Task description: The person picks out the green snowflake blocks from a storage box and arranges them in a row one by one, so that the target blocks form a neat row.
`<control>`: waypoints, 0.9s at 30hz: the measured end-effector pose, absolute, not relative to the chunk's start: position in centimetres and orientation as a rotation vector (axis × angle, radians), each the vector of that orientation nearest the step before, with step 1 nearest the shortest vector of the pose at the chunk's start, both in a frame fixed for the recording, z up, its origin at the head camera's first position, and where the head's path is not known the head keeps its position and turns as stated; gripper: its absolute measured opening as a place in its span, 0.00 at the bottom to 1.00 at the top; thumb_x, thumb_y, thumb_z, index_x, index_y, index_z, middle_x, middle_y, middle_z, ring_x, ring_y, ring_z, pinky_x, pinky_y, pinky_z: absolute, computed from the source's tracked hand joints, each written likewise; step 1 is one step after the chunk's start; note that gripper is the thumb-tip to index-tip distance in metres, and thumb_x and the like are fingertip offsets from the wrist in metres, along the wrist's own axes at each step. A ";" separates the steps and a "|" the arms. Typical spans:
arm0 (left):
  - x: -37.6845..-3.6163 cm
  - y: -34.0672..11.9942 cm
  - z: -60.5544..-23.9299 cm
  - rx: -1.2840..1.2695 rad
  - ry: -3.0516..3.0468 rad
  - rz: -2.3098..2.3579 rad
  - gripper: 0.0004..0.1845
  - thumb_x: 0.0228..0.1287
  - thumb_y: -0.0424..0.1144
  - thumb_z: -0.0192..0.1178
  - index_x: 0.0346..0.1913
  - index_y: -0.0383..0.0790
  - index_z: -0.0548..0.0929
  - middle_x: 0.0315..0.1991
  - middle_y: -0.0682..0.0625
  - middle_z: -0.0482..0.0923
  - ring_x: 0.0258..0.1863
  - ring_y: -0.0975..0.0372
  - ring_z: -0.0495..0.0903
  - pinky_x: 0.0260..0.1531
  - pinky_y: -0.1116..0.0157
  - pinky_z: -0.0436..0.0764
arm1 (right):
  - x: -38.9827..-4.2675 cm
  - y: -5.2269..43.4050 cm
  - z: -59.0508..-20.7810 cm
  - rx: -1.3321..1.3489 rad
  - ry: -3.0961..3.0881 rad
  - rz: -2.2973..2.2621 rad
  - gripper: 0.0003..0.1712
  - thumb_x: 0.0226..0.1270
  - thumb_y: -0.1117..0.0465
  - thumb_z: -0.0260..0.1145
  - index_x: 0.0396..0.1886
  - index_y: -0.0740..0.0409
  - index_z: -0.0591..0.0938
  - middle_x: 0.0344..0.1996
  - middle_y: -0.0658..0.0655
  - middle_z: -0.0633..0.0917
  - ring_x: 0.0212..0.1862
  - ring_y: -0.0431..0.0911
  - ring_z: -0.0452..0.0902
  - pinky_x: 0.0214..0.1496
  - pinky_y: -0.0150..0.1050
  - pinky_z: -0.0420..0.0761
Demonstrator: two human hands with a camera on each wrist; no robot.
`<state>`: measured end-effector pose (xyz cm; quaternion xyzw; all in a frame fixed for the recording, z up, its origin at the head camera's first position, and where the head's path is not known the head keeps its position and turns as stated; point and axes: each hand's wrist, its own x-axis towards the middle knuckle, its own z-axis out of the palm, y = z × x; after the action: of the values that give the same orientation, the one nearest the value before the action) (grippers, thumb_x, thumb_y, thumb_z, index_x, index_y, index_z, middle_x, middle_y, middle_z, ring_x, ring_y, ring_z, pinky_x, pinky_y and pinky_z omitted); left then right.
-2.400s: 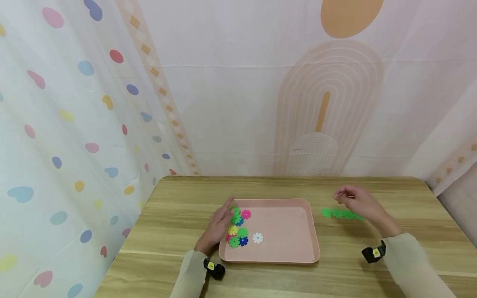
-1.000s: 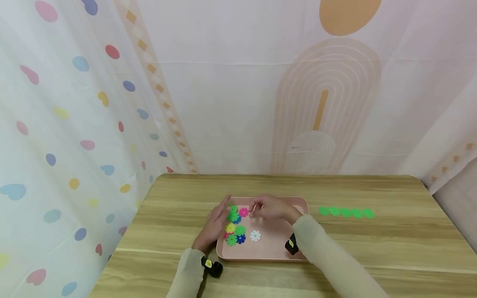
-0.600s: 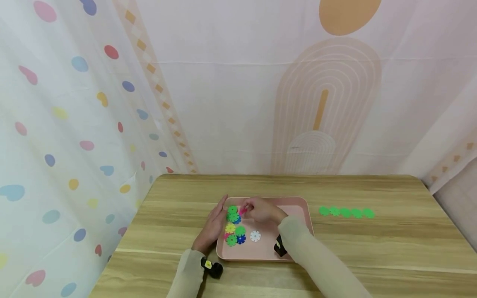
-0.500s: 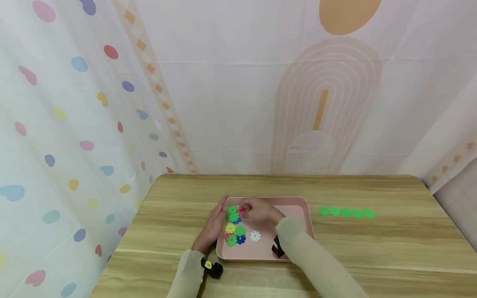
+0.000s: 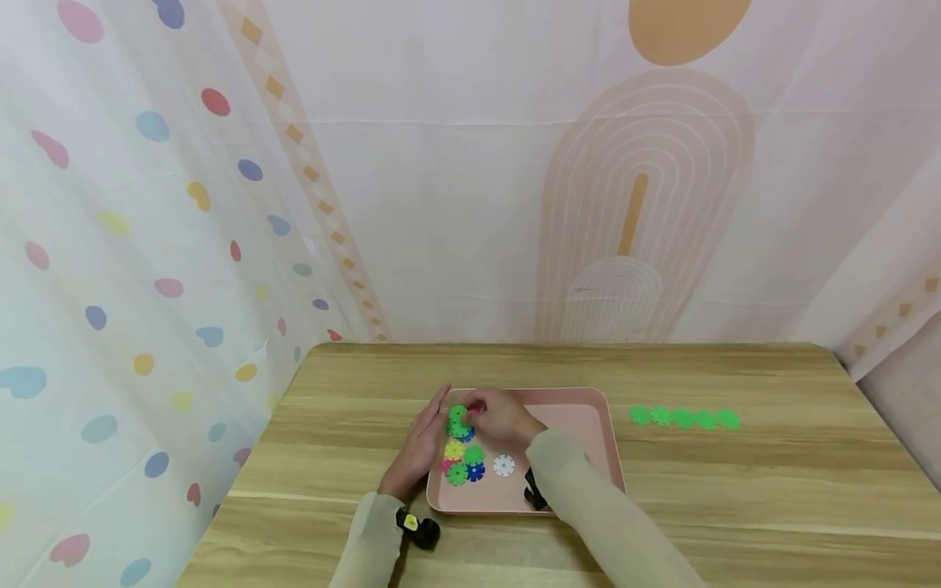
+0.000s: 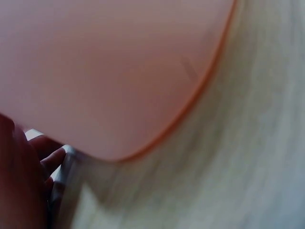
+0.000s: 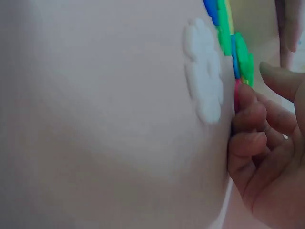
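My right hand reaches into the pink tray. Its fingertips are right at a green snowflake disc and a pink disc that the fingers mostly cover. Thumb and bent fingers stand apart in the right wrist view, beside the green disc. My left hand rests along the tray's left rim, fingers extended. In the left wrist view its fingers show past the tray's edge. Nearby in the tray lie a yellow disc, a dark blue disc and a white disc.
Right of the tray, several green discs form a row on the wooden table. A patterned curtain hangs behind the table and along its left side.
The right hand has come from above the green row into the tray, then moved left over the pink disc to the green discs. The left hand has stayed at the rim.
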<state>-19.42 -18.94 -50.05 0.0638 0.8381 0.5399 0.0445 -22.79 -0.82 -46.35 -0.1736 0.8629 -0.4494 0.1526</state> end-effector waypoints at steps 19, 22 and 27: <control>-19.7 -19.0 -50.3 0.246 2.528 1.697 0.27 0.82 0.46 0.33 0.80 0.49 0.52 0.80 0.45 0.47 0.78 0.46 0.43 0.73 0.39 0.41 | -22.7 -1.3 -47.2 -0.410 2.529 -1.374 0.10 0.65 0.61 0.71 0.45 0.49 0.88 0.40 0.46 0.85 0.46 0.43 0.77 0.55 0.45 0.80; -19.6 -19.0 -50.3 0.258 2.538 1.693 0.27 0.82 0.45 0.33 0.80 0.47 0.52 0.80 0.44 0.47 0.78 0.45 0.44 0.73 0.39 0.42 | -22.8 -1.2 -47.3 -0.428 2.519 -1.387 0.10 0.66 0.62 0.69 0.47 0.50 0.87 0.41 0.47 0.85 0.46 0.43 0.77 0.55 0.45 0.80; -19.6 -18.9 -50.1 0.268 2.551 1.685 0.27 0.82 0.43 0.34 0.80 0.46 0.52 0.79 0.43 0.47 0.78 0.45 0.44 0.74 0.39 0.42 | -22.9 -1.0 -47.3 -0.483 2.537 -1.388 0.09 0.69 0.64 0.65 0.46 0.53 0.87 0.41 0.49 0.85 0.46 0.44 0.77 0.54 0.45 0.80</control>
<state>-19.56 -18.90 -50.06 0.0873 0.8307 0.5487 0.0361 -22.89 -1.02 -47.29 -0.1639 0.8606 -0.4707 0.1045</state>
